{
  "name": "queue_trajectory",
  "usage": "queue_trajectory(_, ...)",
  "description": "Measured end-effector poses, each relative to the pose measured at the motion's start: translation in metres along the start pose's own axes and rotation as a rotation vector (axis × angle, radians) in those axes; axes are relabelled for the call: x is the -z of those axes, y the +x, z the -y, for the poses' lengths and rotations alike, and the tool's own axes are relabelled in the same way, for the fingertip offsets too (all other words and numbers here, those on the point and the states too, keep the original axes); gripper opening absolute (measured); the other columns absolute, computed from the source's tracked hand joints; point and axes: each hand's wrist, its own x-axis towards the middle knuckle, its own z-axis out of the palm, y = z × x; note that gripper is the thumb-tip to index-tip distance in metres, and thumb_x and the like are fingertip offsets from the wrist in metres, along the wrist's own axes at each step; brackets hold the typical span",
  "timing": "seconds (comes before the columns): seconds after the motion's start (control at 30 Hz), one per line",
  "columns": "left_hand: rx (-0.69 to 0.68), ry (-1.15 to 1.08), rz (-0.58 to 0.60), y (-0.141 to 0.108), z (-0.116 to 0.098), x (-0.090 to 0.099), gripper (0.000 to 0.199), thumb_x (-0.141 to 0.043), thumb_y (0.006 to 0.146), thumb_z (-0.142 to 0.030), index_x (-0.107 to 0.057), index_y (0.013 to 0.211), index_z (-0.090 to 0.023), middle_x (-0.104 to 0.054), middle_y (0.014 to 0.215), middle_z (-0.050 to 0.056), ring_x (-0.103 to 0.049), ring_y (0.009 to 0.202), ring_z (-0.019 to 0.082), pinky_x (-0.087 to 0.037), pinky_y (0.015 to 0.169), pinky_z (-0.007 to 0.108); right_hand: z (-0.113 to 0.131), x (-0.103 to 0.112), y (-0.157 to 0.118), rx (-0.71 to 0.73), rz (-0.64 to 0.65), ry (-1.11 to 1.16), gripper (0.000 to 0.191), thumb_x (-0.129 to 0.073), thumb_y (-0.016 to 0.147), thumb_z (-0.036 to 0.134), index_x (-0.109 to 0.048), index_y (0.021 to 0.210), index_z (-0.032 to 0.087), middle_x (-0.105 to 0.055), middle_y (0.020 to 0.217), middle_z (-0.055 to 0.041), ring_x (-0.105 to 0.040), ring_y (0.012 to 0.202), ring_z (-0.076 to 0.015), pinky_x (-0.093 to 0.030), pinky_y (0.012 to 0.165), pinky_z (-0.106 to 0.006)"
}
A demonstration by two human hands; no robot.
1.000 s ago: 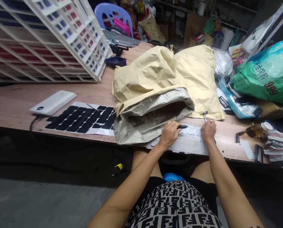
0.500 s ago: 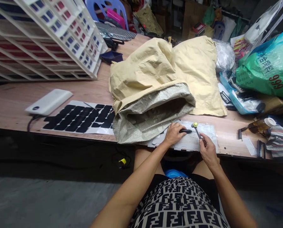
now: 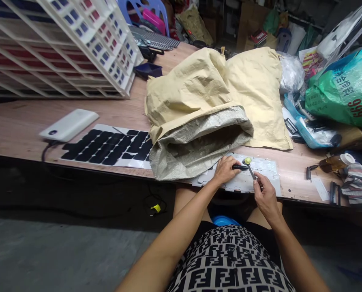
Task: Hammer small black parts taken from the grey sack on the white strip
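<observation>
My left hand (image 3: 226, 169) is closed on a small black part (image 3: 239, 167), pressing it flat on a pale board (image 3: 268, 172) at the table's front edge. In my right hand (image 3: 264, 194) is a small hammer (image 3: 251, 169), gripped by its dark handle. The hammer's head, with a yellow-green face, is just above and beside the right end of the black part; I cannot tell whether they touch. Behind my left hand lies an open tan sack (image 3: 183, 91), its silvery lining (image 3: 174, 166) turned towards me. Black pieces in rows (image 3: 104, 146) lie on a white sheet to the left.
A white power bank (image 3: 69, 125) with a cable lies on the left, before a white plastic crate (image 3: 116, 52). At the right are a blue basket (image 3: 313, 138), a green bag (image 3: 335, 97), a bottle of brown liquid (image 3: 335, 162) and striped cloth (image 3: 358, 182).
The hammer head has moved slightly left, closer to the black part. My left hand keeps its place on the board. The whole view has shifted a little.
</observation>
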Motion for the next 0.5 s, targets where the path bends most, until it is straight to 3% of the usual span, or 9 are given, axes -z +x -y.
queue_trajectory(0.17,0.019,-0.001,-0.007,0.001,0.0,0.0,0.022,-0.076,0.079,-0.029,-0.069,0.099,-0.025,-0.067,0.106,0.001,-0.053,0.107,0.024,-0.039,0.093,0.038,0.0,-0.006,-0.002,0.005,0.066,-0.022,0.032,-0.048,0.094,0.026,-0.066,0.119,0.019,-0.068,0.107,-0.0089,-0.064,0.094,-0.0199,-0.052,0.087,-0.036)
queue_trajectory(0.27,0.012,-0.001,-0.001,0.001,-0.001,0.001,0.02,-0.075,0.08,-0.029,-0.069,0.099,-0.025,-0.066,0.105,0.001,-0.052,0.108,0.025,-0.038,0.094,0.039,-0.008,-0.002,0.008,-0.007,0.037,-0.061,0.032,-0.05,0.093,0.028,-0.066,0.12,0.019,-0.068,0.104,-0.008,-0.063,0.089,-0.0192,-0.052,0.083,-0.034)
queue_trajectory(0.5,-0.005,-0.001,-0.004,0.0,0.001,0.001,0.02,-0.075,0.079,-0.029,-0.07,0.098,-0.025,-0.065,0.1,0.001,-0.052,0.106,0.024,-0.038,0.096,0.038,-0.054,0.018,0.088,-0.057,-0.239,-0.521,0.037,-0.048,0.089,0.022,-0.069,0.12,0.019,-0.065,0.102,-0.0102,-0.057,0.091,-0.0226,-0.046,0.083,-0.034)
